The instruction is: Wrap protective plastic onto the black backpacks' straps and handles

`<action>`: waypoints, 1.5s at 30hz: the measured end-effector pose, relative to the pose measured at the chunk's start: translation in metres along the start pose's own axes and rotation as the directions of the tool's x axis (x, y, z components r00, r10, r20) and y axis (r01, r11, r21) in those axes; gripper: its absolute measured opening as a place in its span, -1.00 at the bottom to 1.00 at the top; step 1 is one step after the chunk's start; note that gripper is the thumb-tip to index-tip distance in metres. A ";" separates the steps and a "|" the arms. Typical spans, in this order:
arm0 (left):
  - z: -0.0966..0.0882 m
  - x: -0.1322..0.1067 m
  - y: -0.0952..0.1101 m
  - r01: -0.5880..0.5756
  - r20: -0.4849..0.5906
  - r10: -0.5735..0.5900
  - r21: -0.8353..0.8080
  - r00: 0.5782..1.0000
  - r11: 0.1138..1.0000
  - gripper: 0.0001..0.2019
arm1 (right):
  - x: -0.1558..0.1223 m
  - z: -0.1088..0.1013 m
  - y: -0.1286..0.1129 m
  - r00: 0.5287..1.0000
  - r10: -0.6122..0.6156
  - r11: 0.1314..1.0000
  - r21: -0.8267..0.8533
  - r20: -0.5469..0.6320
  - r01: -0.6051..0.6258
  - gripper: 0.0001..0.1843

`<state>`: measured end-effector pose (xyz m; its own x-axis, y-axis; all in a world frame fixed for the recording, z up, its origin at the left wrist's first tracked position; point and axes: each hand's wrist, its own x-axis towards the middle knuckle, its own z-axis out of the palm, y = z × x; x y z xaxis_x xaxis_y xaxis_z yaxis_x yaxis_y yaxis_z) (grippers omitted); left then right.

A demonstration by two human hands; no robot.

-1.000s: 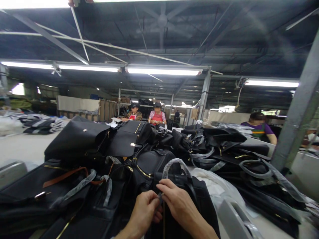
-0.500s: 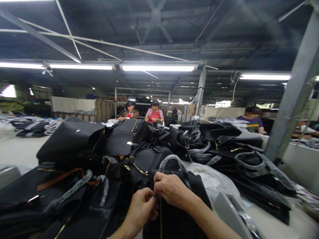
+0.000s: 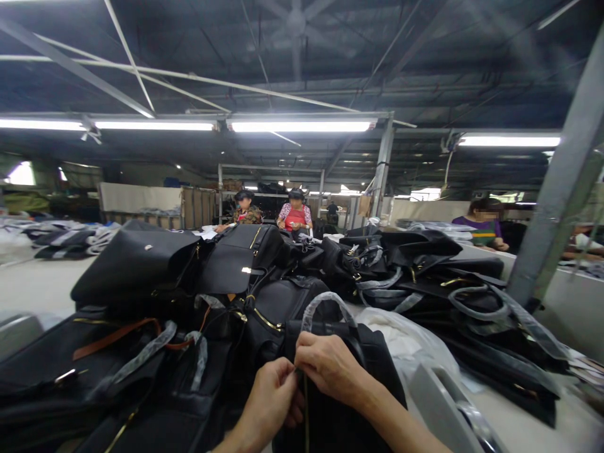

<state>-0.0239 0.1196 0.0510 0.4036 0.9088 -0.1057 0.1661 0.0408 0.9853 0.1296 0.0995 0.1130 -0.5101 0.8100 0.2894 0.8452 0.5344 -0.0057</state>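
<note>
A black bag (image 3: pixel 349 415) with a gold zipper line (image 3: pixel 306 415) down its front stands close before me. Its carry handle (image 3: pixel 328 299), wrapped in clear plastic, arches up behind my hands. Over the upper end of the zipper, my left hand (image 3: pixel 276 396) pinches with thumb and forefinger. My right hand (image 3: pixel 325 365) is closed beside it, fingertips meeting the left ones. Whatever small thing lies between the fingertips is too small and too covered to name.
More black bags (image 3: pixel 136 264) are heaped across the table, several with plastic-wrapped handles. At right are a clear plastic bag (image 3: pixel 401 340) and a grey machine (image 3: pixel 438 402). A metal post (image 3: pixel 552 170) rises beyond. Co-workers (image 3: pixel 295 214) sit across the room.
Both hands stay at the same spot on the bag, still pinched together, with only slight finger shifts. The whole view has moved a little.
</note>
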 end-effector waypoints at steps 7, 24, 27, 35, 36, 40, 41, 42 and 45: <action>-0.003 0.000 -0.003 -0.031 -0.019 0.032 0.043 0.999 0.999 -0.75 | 0.002 -0.001 0.001 1.000 -0.026 1.000 0.006 0.010 0.026 -0.83; -0.002 -0.002 0.005 0.014 0.063 -0.012 -0.034 0.998 0.999 -0.64 | 0.003 0.003 0.012 0.999 0.007 0.973 0.229 -0.041 0.003 -0.75; -0.001 -0.002 0.005 0.002 0.054 0.000 -0.044 0.999 0.999 -0.66 | 0.001 -0.001 0.014 0.999 -0.045 0.963 0.265 -0.031 0.052 -0.69; -0.001 -0.001 0.001 0.032 0.053 -0.027 -0.098 0.998 0.995 -0.66 | -0.005 0.012 0.012 0.995 -0.080 0.982 0.167 -0.067 0.091 -0.81; -0.001 -0.001 0.001 0.043 0.062 -0.036 -0.114 0.997 0.993 -0.64 | -0.007 0.014 0.012 0.993 -0.092 0.982 0.156 -0.078 0.104 -0.81; -0.003 -0.003 0.003 0.093 0.108 -0.073 -0.196 0.991 0.976 -0.54 | -0.012 0.018 0.013 0.980 -0.166 0.979 0.101 -0.114 0.177 -0.81; -0.004 -0.004 0.004 0.105 0.118 -0.081 -0.219 0.990 0.970 -0.53 | -0.013 0.018 0.013 0.976 -0.182 0.977 0.090 -0.118 0.193 -0.80; -0.004 -0.005 0.004 0.118 0.126 -0.089 -0.241 0.988 0.963 -0.52 | -0.014 0.019 0.014 0.972 -0.198 0.975 0.079 -0.123 0.209 -0.79; -0.007 -0.007 0.006 0.149 0.145 -0.110 -0.296 0.983 0.943 -0.53 | -0.016 0.022 0.014 0.958 -0.254 0.964 0.038 -0.136 0.261 -0.78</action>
<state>-0.0322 0.1160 0.0586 0.5088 0.8292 -0.2314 -0.0498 0.2966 0.9537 0.1463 0.0994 0.0876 -0.6815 0.6068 0.4090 0.6758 0.7363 0.0338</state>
